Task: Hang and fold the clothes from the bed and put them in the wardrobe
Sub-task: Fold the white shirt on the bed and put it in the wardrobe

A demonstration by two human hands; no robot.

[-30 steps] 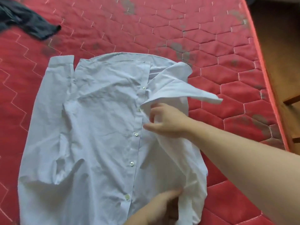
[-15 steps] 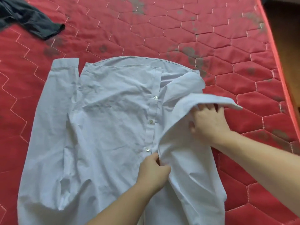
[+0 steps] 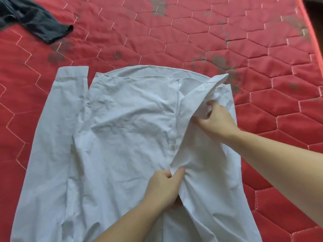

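Pale shirt (image 3: 122,145) spread front-up on the red quilted bed (image 3: 227,32), both hands at its placket.

Left hand (image 3: 163,186) pinching the right front panel's edge just below a visible button (image 3: 172,147) — thumb and fingers curled on the cloth. Right hand (image 3: 215,119) gripping a raised, bunched fold of the same panel near the shirt's far end, fingers curled round it. Left sleeve (image 3: 57,119) laid flat alongside the body, cuff toward the far side. Dark garment (image 3: 35,18) crumpled at the bed's far left corner — well apart from the shirt.
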